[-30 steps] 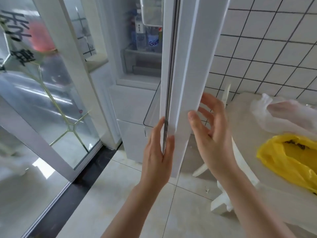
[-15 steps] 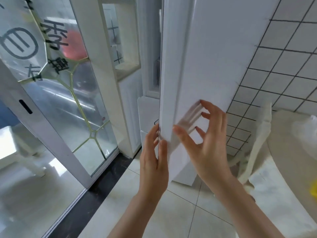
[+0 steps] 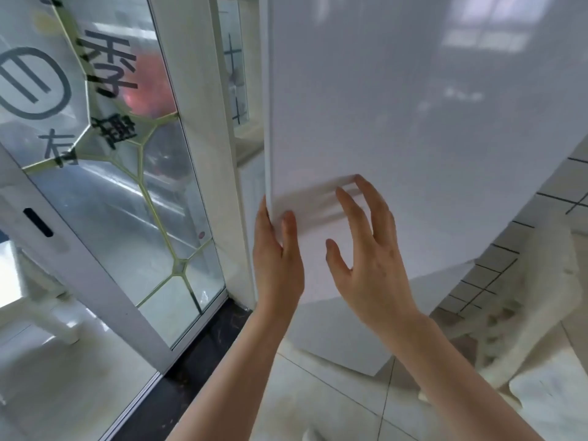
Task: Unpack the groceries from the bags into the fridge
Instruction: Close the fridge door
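Note:
The white fridge door (image 3: 413, 122) fills the upper right of the view, and its glossy face hides the fridge's inside. My left hand (image 3: 277, 259) grips the door's left edge, thumb on the front face and fingers wrapped behind the edge. My right hand (image 3: 366, 249) is spread with fingers apart at the door's face; its reflection shows just above the fingertips, and it holds nothing. The lower fridge drawer front (image 3: 334, 338) shows below the door. No grocery bags are in view.
A glass door (image 3: 127, 186) with printed characters and a white frame stands at the left, a dark threshold strip (image 3: 197, 354) at its foot. A white plastic piece of furniture (image 3: 525, 313) stands at the right against the tiled wall (image 3: 477, 281). The floor has pale tiles.
The fridge door has swung toward shut, so the shelves and bottles inside are hidden. The view turned left and the table with the yellow and white bags left the frame. Both hands stayed at the door.

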{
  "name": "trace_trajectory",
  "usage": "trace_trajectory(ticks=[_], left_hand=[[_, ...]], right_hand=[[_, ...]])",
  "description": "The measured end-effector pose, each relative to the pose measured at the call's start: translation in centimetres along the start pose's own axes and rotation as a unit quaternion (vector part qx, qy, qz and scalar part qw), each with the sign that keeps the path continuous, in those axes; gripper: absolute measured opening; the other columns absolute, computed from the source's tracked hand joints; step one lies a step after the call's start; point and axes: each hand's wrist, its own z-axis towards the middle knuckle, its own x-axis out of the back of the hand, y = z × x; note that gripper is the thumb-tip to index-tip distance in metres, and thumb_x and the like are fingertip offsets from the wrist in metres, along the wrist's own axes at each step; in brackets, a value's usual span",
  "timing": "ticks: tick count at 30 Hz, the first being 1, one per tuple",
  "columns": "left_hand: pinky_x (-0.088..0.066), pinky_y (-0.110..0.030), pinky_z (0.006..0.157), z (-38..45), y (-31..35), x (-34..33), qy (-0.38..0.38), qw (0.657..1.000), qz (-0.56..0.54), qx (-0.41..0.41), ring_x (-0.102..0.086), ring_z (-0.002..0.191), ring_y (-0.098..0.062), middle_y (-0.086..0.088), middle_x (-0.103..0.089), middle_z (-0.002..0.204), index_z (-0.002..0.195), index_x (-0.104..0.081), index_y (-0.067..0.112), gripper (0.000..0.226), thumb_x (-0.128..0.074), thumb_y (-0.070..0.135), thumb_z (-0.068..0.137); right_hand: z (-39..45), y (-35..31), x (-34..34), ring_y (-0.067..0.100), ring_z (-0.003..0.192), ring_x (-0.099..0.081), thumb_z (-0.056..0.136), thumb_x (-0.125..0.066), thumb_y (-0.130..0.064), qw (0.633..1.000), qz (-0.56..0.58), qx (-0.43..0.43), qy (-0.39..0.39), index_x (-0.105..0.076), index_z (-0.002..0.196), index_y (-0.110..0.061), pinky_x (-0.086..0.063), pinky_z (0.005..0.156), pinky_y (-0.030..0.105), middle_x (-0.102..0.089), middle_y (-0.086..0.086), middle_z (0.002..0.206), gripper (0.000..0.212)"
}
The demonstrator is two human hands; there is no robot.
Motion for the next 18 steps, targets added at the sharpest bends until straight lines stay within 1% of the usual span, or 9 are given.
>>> trace_trajectory(ticks=[3, 5, 7, 11, 14, 17, 18], left_hand=[[-0.051, -0.036, 0.095, 4.1, -1.7, -1.1, 0.015, 1.0, -0.006, -0.002, -0.058, 0.113, -0.01, 0.004, -0.06, 0.125, 0.138, -0.043, 0.022, 0.049, -0.036, 0.049, 0.099], [-0.051, -0.034, 0.093, 6.6, -2.4, -2.0, 0.031, 0.999, -0.013, 0.002, -0.059, 0.109, -0.011, 0.004, -0.061, 0.119, 0.133, -0.046, 0.02, 0.041, -0.035, 0.044, 0.102], [-0.049, -0.03, 0.09, 8.9, -3.1, -3.1, 0.041, 0.999, -0.005, 0.003, -0.058, 0.105, -0.009, 0.007, -0.061, 0.113, 0.128, -0.048, 0.022, 0.035, -0.034, 0.042, 0.103], [-0.046, -0.027, 0.08, 13.0, -4.3, -4.8, 0.052, 0.999, -0.003, 0.0, -0.059, 0.094, -0.006, 0.017, -0.061, 0.099, 0.117, -0.051, 0.024, 0.025, -0.035, 0.039, 0.104], [-0.043, -0.02, 0.073, 16.0, -5.1, -6.2, 0.047, 0.999, -0.005, 0.011, -0.058, 0.082, 0.001, 0.021, -0.061, 0.089, 0.111, -0.054, 0.023, 0.022, -0.038, 0.036, 0.104], [-0.043, -0.01, 0.071, 18.8, -5.8, -7.5, 0.035, 0.999, -0.028, 0.021, -0.059, 0.082, 0.007, 0.015, -0.064, 0.094, 0.115, -0.056, 0.015, 0.025, -0.039, 0.03, 0.104], [-0.042, -0.009, 0.069, 19.7, -6.0, -7.9, 0.029, 0.999, -0.03, 0.023, -0.059, 0.081, 0.008, 0.014, -0.064, 0.094, 0.116, -0.056, 0.013, 0.027, -0.04, 0.031, 0.104]], right_hand=[[3.2, 2.2, -1.9, 0.028, 0.145, -0.019, 0.088, -0.061, -0.01, 0.999, -0.019, 0.031, 0.013, -0.041, 0.141, -0.009, -0.038, 0.109, 0.046, -0.025, 0.01, 0.155, 0.057], [5.5, 3.5, -3.1, 0.03, 0.147, -0.014, 0.088, -0.06, -0.007, 0.997, -0.042, 0.06, 0.02, -0.044, 0.14, -0.009, -0.029, 0.113, 0.052, -0.025, 0.011, 0.155, 0.055], [7.7, 4.7, -4.1, 0.031, 0.147, -0.01, 0.087, -0.06, -0.006, 0.994, -0.069, 0.081, 0.023, -0.044, 0.141, -0.012, -0.019, 0.116, 0.056, -0.024, 0.011, 0.156, 0.056], [11.4, 7.1, -6.2, 0.034, 0.147, -0.009, 0.088, -0.06, -0.009, 0.982, -0.148, 0.114, 0.039, -0.043, 0.143, -0.018, -0.011, 0.115, 0.062, -0.022, 0.01, 0.157, 0.059], [13.6, 9.2, -8.0, 0.033, 0.147, -0.003, 0.088, -0.063, -0.017, 0.968, -0.219, 0.118, 0.021, -0.034, 0.148, -0.024, -0.004, 0.116, 0.06, -0.015, 0.008, 0.159, 0.067], [15.4, 10.8, -9.4, 0.033, 0.147, -0.004, 0.088, -0.065, -0.022, 0.96, -0.254, 0.113, 0.018, -0.03, 0.149, -0.024, 0.002, 0.116, 0.056, -0.013, 0.006, 0.159, 0.07], [15.9, 11.2, -9.8, 0.033, 0.147, -0.004, 0.088, -0.065, -0.024, 0.959, -0.261, 0.111, 0.019, -0.03, 0.149, -0.025, 0.003, 0.116, 0.055, -0.012, 0.005, 0.159, 0.071]])
